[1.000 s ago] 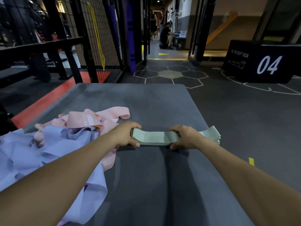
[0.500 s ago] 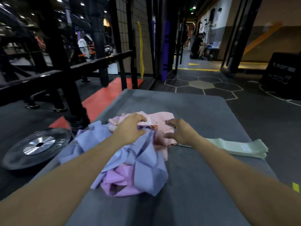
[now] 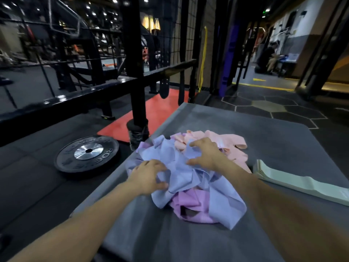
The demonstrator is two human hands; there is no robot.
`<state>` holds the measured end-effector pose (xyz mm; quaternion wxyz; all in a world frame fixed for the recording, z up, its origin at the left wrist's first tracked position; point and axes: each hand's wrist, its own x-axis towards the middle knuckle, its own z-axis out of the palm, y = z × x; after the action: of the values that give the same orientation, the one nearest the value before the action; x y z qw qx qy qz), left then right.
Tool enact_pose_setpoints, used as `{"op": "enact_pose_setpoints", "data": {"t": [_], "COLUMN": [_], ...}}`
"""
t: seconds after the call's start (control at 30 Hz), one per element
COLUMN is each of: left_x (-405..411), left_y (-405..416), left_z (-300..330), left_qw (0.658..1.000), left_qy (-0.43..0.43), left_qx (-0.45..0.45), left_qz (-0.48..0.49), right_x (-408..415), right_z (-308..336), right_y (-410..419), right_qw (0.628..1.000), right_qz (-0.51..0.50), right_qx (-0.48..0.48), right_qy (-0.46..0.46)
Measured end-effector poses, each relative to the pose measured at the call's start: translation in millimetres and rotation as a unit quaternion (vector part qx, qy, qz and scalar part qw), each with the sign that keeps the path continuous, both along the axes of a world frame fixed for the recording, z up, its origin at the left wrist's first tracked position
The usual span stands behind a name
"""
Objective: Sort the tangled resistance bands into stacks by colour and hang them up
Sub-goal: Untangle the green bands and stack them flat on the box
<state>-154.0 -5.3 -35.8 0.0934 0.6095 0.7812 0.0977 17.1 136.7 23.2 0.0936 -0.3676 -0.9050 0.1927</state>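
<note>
Both hands are down in the heap of tangled bands (image 3: 190, 178) in the middle of the grey padded counter (image 3: 279, 140). The left hand (image 3: 148, 176) lies on the near left side of the heap, its fingers curled into a fold of the pale blue bands (image 3: 175, 167), gripping it. The right hand (image 3: 204, 154) is further in, on top of the heap, fingers spread and bent like a claw with the tips touching the blue cloth; whether it has actually caught hold of anything I cannot tell.

The heap is a mix of colours. Blue lies on top and spills toward the near edge, a bunch of lilac bands (image 3: 192, 207) shows underneath at the front, and pink bands (image 3: 226, 144) lie at the far side, beyond the right hand, partly loose on the counter.

To the right of the heap, apart from it, a stack of pale green bands (image 3: 294, 183) lies flat and neatly folded, running toward the right edge of the counter.

On the dark floor to the left lies a black weight plate (image 3: 87, 154) with a silver centre, just beside a black rack post (image 3: 137, 103). A red mat (image 3: 151, 112) runs behind it. A yellow band (image 3: 203, 59) hangs on the wire mesh at the back.
</note>
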Motion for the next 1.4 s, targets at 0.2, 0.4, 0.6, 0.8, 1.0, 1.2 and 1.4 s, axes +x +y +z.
{"op": "enact_pose_setpoints", "data": {"t": [0.2, 0.4, 0.6, 0.8, 1.0, 1.2, 1.4], "left_x": [-6.1, -6.0, 3.4, 3.0, 9.0, -2.0, -8.2], "left_y": [-17.6, -31.5, -16.5, -0.8, 17.5, 23.5, 29.6], "left_z": [-7.0, -5.6, -4.6, 7.8, 10.6, -13.9, -15.3], "left_qw": [0.995, 0.933, 0.969, 0.965, 0.993, 0.998, 0.999], "left_qy": [-0.099, -0.220, -0.136, -0.179, -0.058, -0.009, 0.001], "left_qx": [0.013, 0.237, 0.156, 0.125, 0.018, -0.019, -0.036], "left_qz": [-0.002, 0.161, 0.135, 0.144, 0.098, 0.066, 0.036], "right_x": [-24.5, -11.9, 6.5, 7.9, -3.6, -12.9, -30.8], "right_z": [-20.5, -30.6, -25.5, 13.5, 7.5, -19.4, -48.4], "right_y": [-30.9, -52.0, -52.4, -14.7, 38.2, 54.6, 62.8], "right_qw": [0.996, 0.969, 0.958, 0.982, 0.994, 0.996, 0.990], "right_qz": [0.073, 0.214, 0.264, 0.145, -0.057, -0.055, -0.054], "right_qx": [-0.051, -0.029, -0.050, -0.111, 0.089, 0.023, 0.063], "right_qy": [-0.026, -0.120, -0.102, 0.052, 0.009, -0.073, -0.118]}}
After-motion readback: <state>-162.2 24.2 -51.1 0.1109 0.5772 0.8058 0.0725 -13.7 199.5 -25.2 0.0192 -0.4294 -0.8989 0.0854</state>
